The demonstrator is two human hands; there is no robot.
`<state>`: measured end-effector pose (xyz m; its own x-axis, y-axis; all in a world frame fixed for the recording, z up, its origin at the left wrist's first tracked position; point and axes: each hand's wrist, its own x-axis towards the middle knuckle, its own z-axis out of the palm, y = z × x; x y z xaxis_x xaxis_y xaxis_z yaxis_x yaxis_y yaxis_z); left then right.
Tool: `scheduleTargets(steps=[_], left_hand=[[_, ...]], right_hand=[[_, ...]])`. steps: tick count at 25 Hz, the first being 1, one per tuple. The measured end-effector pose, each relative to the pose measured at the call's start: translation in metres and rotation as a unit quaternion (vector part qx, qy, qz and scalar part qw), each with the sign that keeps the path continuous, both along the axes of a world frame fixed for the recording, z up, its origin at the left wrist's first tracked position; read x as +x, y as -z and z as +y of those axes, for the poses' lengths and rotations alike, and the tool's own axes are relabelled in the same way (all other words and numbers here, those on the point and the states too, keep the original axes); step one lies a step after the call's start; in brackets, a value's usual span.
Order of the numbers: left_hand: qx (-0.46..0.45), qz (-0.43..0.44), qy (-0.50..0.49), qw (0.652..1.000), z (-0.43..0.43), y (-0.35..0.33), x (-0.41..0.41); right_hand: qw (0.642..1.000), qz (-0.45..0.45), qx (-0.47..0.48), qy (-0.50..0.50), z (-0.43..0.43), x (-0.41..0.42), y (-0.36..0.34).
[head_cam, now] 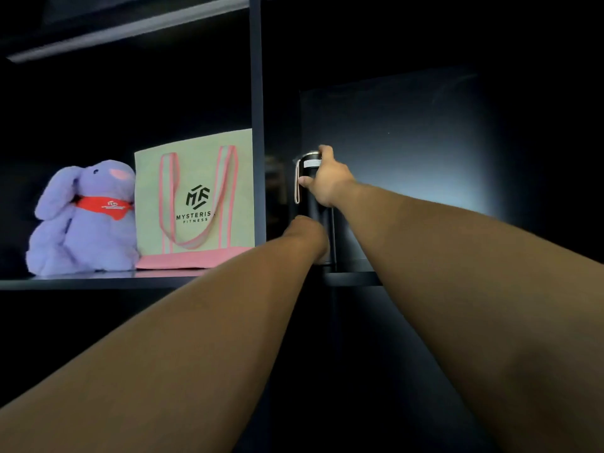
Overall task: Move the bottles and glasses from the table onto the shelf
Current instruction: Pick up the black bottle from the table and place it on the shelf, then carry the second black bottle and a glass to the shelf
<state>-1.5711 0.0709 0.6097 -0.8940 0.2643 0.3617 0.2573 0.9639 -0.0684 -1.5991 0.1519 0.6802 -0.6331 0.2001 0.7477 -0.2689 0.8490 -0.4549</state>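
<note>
Our forearms reached into the shelf [98, 282]: right hand [328, 181] gripped the upright bottle [310, 197] near its top; left hand [307, 233] at its base, finger state indiscernible.

A tall black bottle [310, 204] stands upright on the dark shelf [353, 277], in the compartment right of the vertical divider and close to that divider. It sits near the front edge of the board. Its lid end carries a white label, and a pale loop strap hangs down its left side. Its lower part is hidden.
</note>
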Motion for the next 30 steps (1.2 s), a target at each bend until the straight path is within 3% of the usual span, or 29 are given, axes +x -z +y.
scheduleTargets(steps=[2, 5, 10, 15, 21, 25, 30], left_hand=[[0.042, -0.009, -0.007, 0.999, 0.000, 0.002, 0.002], [0.020, 0.012, 0.031, 0.999, -0.005, 0.005, 0.013], [0.220, 0.044, 0.131, 0.966, -0.030, 0.022, 0.032], [0.359, 0.061, 0.253, 0.896, -0.064, 0.064, 0.094], [0.419, 0.014, 0.346, 0.839, -0.102, 0.096, 0.209], [0.468, -0.100, 0.404, 0.780, -0.104, 0.105, 0.309], [0.511, -0.392, 0.447, 0.621, -0.078, 0.137, 0.465]], right_hand=[[1.000, -0.002, -0.013, -0.002, 0.002, -0.006, 0.003], [0.999, -0.037, -0.022, 0.008, 0.007, -0.012, 0.010], [0.998, -0.034, -0.030, 0.036, -0.003, 0.018, 0.036], [0.994, -0.015, 0.022, 0.110, -0.038, 0.129, 0.063], [0.979, 0.014, 0.034, 0.202, -0.086, 0.295, 0.096], [0.962, -0.010, 0.040, 0.269, -0.094, 0.415, 0.121], [0.907, -0.050, 0.074, 0.412, -0.077, 0.592, 0.145]])
